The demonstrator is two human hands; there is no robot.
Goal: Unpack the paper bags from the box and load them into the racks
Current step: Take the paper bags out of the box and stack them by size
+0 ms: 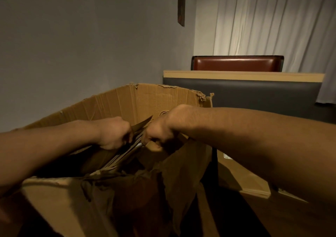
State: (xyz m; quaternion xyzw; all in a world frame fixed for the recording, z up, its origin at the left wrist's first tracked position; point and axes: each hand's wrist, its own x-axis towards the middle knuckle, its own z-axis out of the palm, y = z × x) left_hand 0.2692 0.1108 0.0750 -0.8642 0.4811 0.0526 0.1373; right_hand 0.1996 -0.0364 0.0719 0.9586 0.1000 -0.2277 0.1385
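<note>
Gripping one flat stack of brown paper bags [127, 151] between your left hand [116, 134] and right hand [160, 133], inside the torn cardboard box [145, 98]; racks unseen, loading remains.

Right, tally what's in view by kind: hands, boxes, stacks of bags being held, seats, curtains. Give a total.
Hands: 2, left hand and right hand
Cardboard box: 1
Stack of paper bags gripped by both hands: 1 (single bags too dark to count)
Red chair back: 1
White curtain: 1
Total: 6
</note>
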